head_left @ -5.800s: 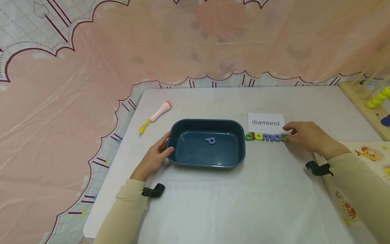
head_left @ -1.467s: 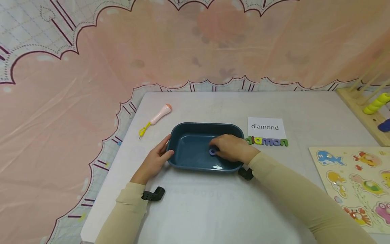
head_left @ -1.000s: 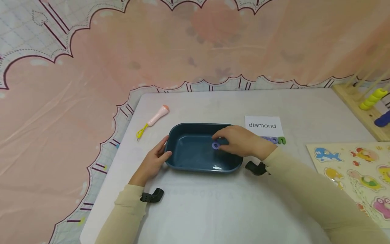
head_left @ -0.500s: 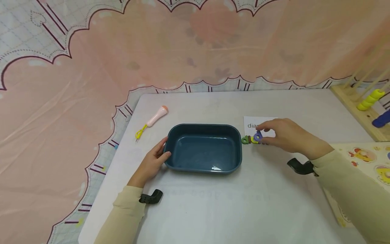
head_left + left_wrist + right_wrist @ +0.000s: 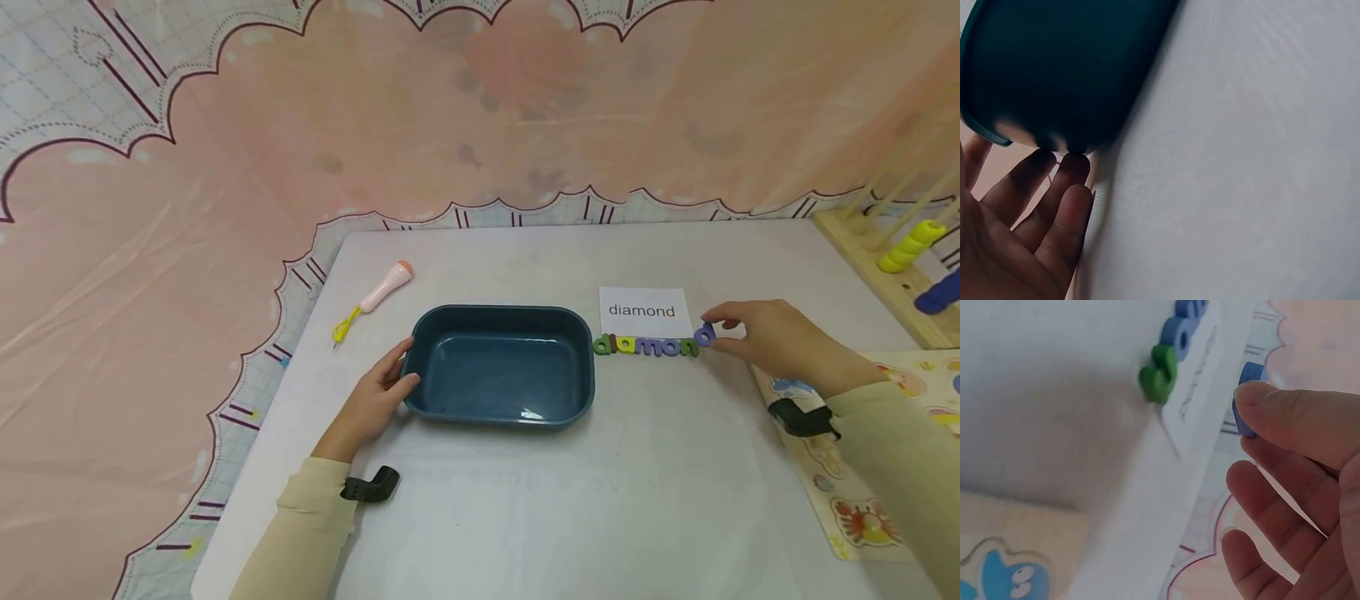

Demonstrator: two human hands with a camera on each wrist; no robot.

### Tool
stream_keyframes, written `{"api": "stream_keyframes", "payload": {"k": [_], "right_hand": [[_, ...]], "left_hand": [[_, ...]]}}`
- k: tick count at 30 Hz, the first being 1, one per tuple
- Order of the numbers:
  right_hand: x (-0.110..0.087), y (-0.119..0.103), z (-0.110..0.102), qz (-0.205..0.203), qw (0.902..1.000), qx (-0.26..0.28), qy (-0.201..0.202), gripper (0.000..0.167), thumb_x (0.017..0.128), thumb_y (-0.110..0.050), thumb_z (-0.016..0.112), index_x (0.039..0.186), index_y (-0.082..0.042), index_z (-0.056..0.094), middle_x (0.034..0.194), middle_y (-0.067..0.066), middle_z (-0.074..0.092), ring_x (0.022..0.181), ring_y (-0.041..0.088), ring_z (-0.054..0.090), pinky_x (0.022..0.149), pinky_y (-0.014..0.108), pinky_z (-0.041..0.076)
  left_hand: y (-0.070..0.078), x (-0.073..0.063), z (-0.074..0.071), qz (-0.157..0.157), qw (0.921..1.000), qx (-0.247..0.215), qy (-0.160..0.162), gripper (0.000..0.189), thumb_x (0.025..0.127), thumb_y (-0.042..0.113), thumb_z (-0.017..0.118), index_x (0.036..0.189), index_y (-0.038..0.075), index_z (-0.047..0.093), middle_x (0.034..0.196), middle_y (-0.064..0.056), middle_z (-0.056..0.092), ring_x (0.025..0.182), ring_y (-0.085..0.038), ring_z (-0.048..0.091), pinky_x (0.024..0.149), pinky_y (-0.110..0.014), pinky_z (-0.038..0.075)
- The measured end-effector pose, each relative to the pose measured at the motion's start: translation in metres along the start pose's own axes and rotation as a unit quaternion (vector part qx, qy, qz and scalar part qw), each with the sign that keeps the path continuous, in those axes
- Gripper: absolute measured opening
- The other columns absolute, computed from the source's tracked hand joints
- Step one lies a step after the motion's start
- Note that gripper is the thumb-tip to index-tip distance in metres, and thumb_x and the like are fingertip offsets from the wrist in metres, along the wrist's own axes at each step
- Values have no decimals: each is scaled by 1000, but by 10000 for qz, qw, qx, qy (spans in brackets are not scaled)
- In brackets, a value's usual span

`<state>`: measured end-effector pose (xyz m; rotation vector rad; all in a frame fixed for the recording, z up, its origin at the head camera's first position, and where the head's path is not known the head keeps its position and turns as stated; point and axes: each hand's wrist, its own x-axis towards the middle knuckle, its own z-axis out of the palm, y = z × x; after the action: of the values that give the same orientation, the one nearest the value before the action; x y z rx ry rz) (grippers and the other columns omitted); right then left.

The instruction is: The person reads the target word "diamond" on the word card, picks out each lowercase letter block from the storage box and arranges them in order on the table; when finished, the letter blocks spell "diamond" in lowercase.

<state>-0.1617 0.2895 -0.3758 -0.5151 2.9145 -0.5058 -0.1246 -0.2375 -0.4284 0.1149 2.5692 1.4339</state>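
Observation:
In the head view my right hand (image 5: 787,342) pinches a blue-purple toy letter (image 5: 704,335) between thumb and fingertips. That letter hovers at the right end of a row of coloured toy letters (image 5: 648,347) reading "diamon". Just behind the row lies a white card (image 5: 645,312) printed "diamond". The right wrist view has the pinched letter (image 5: 1249,399) edge-on, its shape mostly covered by the thumb, apart from the green letter n (image 5: 1159,376). My left hand (image 5: 369,408) holds the left end of a dark teal tray (image 5: 498,421), thumb at the rim, fingertips (image 5: 1075,164) against its outer wall.
A pink handle with a yellow looped end (image 5: 386,286) lies at the back left. On the right are a wooden picture puzzle board (image 5: 847,533), partly under my right arm, and a wooden bead stand (image 5: 862,267). A patterned pink cloth (image 5: 525,133) hangs behind the white table.
My right hand has taken the blue-purple letter out of the tray and carried it right, past the row, to the row's right end. The left hand has stayed at the tray.

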Motion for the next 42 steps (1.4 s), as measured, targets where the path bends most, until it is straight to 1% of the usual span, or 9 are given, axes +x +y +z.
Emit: {"api": "stream_keyframes", "payload": {"k": [7, 17, 23, 27, 34, 42], "right_hand": [[0, 12, 3, 165, 9997, 44, -181, 41, 92, -14, 70, 128, 5, 62, 112, 29, 66, 103, 46, 61, 88, 64, 47], [4, 21, 10, 302, 9988, 40, -371, 40, 94, -17, 67, 128, 4, 62, 113, 31, 65, 106, 49, 60, 90, 66, 44], [6, 21, 14, 352, 9983, 124, -446, 40, 95, -18, 66, 128, 3, 62, 115, 31, 65, 106, 50, 60, 90, 67, 44], [6, 20, 16, 419, 9978, 124, -496, 40, 94, -18, 66, 128, 3, 63, 116, 31, 64, 106, 50, 60, 90, 67, 44], [6, 21, 19, 376, 9983, 119, -424, 39, 93, -17, 68, 126, 3, 64, 114, 29, 66, 104, 47, 61, 88, 66, 45], [7, 21, 22, 428, 9981, 93, -428, 40, 92, -18, 67, 126, 3, 64, 114, 30, 66, 102, 45, 62, 87, 65, 45]], "left_hand": [[0, 0, 0, 6, 10000, -83, -21, 62, 103, 25, 57, 159, 20, 30, 152, -23, 42, 137, -35, 45, 109, -54, 36], [0, 1, 0, 19, 10000, -78, -17, 63, 103, 25, 58, 159, 19, 31, 152, -23, 41, 137, -35, 44, 109, -53, 36], [-1, 0, -1, 90, 9999, -131, -11, 62, 103, 23, 58, 159, 18, 31, 151, -23, 42, 136, -35, 46, 108, -53, 37], [-2, 0, -1, 54, 9999, -119, -8, 62, 103, 24, 58, 159, 19, 31, 152, -23, 42, 136, -35, 45, 108, -53, 37], [-1, 1, 0, 65, 9999, -126, 13, 62, 102, 22, 58, 159, 19, 32, 151, -24, 42, 136, -35, 45, 108, -53, 37], [0, 0, 0, 114, 9999, -89, 64, 62, 102, 21, 58, 158, 18, 32, 151, -24, 42, 136, -35, 45, 108, -53, 37]]}}
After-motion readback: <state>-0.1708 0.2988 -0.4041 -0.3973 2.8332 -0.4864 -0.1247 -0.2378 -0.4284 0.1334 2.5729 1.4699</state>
